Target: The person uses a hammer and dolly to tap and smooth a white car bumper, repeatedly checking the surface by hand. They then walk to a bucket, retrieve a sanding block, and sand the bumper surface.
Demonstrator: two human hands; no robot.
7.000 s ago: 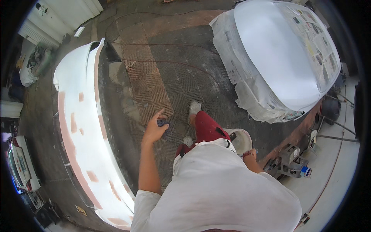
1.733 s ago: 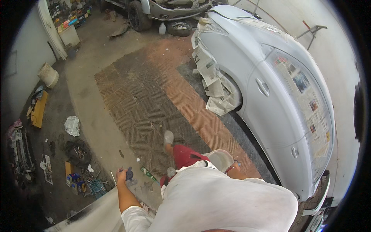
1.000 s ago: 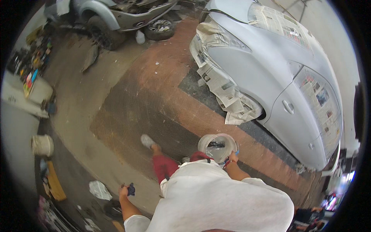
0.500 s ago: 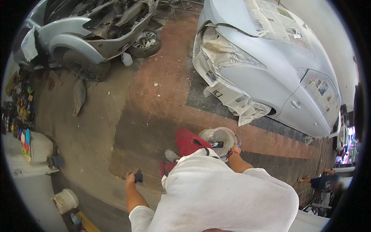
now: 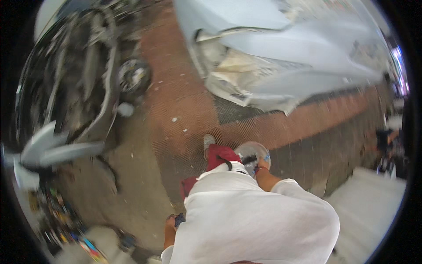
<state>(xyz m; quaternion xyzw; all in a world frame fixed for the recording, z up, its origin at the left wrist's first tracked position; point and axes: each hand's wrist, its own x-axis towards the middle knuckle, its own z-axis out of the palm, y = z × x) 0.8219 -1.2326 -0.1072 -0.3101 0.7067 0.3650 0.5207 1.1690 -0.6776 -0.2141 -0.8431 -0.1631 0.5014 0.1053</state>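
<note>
At the side of my red trousers point(image 5: 222, 155), a pale round bucket point(image 5: 256, 147) hangs from my right hand point(image 5: 263, 164), whose fingers are closed at its rim or handle; which of the two I cannot tell. Inside the bucket is a dark object point(image 5: 249, 159), too blurred to name. My left hand point(image 5: 170, 221) is down at my other side, closed on a small dark cloth point(image 5: 180, 219) that sticks out past the fingers. One grey shoe point(image 5: 209, 140) shows ahead of the trousers.
A silver car point(image 5: 281, 53) with paper masking stands ahead right. To the left is a stripped car body point(image 5: 90, 75), with a loose wheel point(image 5: 133, 75) and a white jug point(image 5: 125, 109) beside it. Cluttered small items point(image 5: 59, 215) lie lower left; a pale panel-like surface point(image 5: 369, 207) is at right.
My view has turned rightward and moved forward, so the cars have shifted in the picture. A foot has stepped out ahead. Both hands keep their hold on the bucket and the cloth.
</note>
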